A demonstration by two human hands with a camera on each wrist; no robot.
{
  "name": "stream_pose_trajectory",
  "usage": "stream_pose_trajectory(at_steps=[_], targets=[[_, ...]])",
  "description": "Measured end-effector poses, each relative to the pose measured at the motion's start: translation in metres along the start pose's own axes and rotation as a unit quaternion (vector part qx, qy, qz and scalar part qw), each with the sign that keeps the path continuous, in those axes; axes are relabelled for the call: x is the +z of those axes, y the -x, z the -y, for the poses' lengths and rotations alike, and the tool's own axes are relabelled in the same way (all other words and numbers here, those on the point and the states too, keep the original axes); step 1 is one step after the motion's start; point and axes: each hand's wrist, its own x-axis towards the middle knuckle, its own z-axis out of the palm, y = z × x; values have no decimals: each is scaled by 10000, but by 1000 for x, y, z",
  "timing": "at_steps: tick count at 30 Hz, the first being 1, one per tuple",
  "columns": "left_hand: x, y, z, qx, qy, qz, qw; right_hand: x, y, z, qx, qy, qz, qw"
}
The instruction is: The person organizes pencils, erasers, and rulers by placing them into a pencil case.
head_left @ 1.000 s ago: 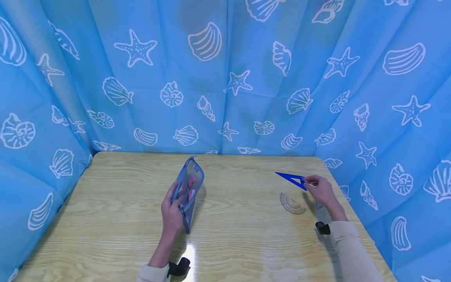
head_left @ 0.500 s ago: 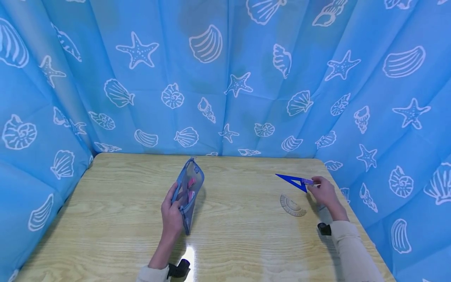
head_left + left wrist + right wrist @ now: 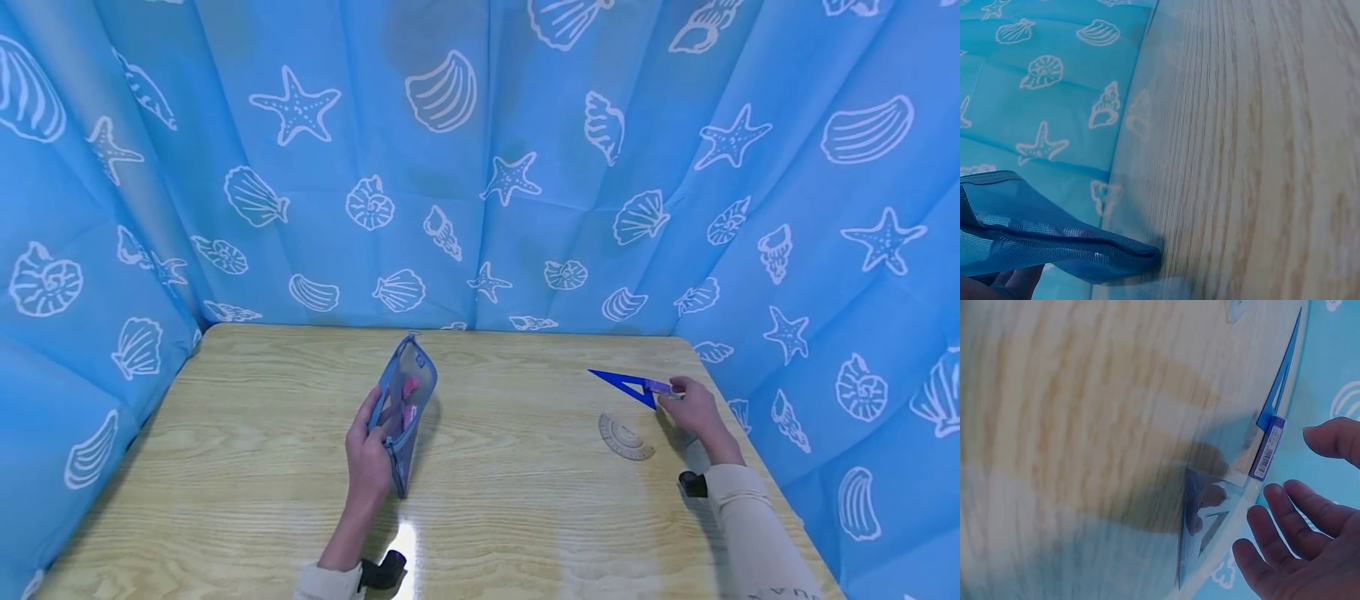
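Grips a blue mesh zip pouch [image 3: 422,396] by its gaping rim in the left hand [image 3: 367,462], with pink items [image 3: 410,386] inside, toward mid-desk [image 3: 510,500]. Holds the right hand [image 3: 693,408] empty, thumb and fingers parted, just beside a purple barcoded box [image 3: 1267,450] on the desk's right side, ahead and to the left, with long axis running back toward that nearer hand. Beyond the box's far end, apparently touching, a blue set square [image 3: 610,377], tip leftward; near by, a protractor [image 3: 626,437] and a clear set square [image 3: 1194,515].
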Motion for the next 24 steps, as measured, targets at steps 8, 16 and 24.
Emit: stream_pose_trajectory(at_steps=[8,16,24], targets=[[-1,0,0,21,-55,-2,10000,4,-8,-2,199,111,119,9997],[-2,0,2,35,-66,-3,10000,9,-17,-6,405,321,134,9986],[0,-1,2,63,43,-3,10000,12,-25,-5,419,330,-22,9986]])
